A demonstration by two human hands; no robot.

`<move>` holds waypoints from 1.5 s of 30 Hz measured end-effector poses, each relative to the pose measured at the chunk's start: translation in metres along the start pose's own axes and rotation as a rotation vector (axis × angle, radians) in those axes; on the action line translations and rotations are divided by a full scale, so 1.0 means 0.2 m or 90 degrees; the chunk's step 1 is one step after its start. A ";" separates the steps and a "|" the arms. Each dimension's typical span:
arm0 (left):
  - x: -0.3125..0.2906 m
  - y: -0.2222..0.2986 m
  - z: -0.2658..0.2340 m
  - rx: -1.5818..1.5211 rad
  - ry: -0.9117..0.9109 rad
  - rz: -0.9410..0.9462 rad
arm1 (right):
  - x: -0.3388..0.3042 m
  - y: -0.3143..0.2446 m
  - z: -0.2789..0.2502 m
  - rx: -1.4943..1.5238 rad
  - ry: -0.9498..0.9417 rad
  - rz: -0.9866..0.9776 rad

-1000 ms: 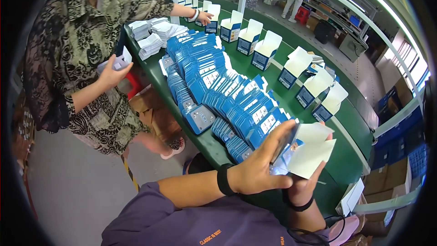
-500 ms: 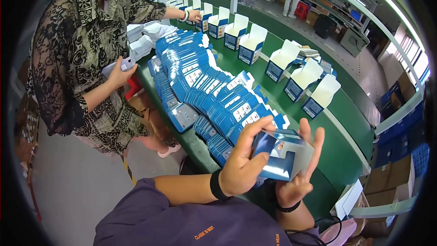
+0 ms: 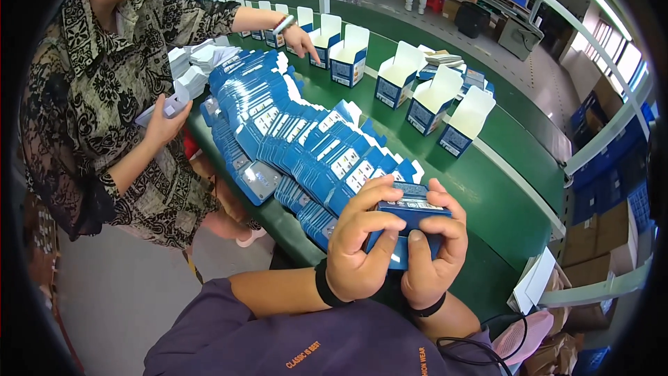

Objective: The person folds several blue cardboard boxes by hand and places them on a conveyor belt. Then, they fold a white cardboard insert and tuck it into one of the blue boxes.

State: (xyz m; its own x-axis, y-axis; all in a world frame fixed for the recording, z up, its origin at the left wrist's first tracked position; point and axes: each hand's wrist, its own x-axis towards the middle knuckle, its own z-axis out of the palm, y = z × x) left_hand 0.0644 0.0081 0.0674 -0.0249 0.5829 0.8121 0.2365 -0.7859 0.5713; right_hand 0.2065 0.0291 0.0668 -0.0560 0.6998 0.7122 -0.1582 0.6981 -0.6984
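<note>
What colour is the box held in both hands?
The box is blue with small white printed marks, seen best in the head view.

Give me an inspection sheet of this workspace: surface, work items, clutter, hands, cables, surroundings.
Surface: green table, partly covered.
Work items: blue box, held; open boxes, standing in a row; flat blue cartons, overlapping in a long heap.
Clutter: white stacks near the co-worker.
Hands: left hand and right hand both grip the blue box.
Cables: black cables at the lower right.
Surroundings: co-worker at left, one arm extended toward the open boxes; cardboard boxes at right.
</note>
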 end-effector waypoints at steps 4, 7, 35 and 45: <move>0.09 0.12 -0.03 0.030 -0.101 -0.086 | 0.05 -0.07 -0.06 0.030 0.034 0.163; 0.08 0.07 -0.09 0.069 -0.171 -0.005 | 0.06 -0.09 -0.08 0.155 0.007 0.187; -0.05 -0.14 0.02 0.315 -0.420 -0.232 | 0.51 1.05 -1.21 -0.769 0.067 0.352; -0.17 -0.21 0.05 0.519 -0.493 -0.243 | 0.27 0.80 -0.78 -0.639 -0.045 0.279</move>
State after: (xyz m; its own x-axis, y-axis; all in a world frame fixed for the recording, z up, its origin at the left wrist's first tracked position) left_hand 0.0650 0.0242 0.0143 0.2996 0.9410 0.1574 0.8972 -0.3340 0.2889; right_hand 0.3326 0.2022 -0.0173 0.0269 0.9292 0.3686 0.7619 0.2196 -0.6094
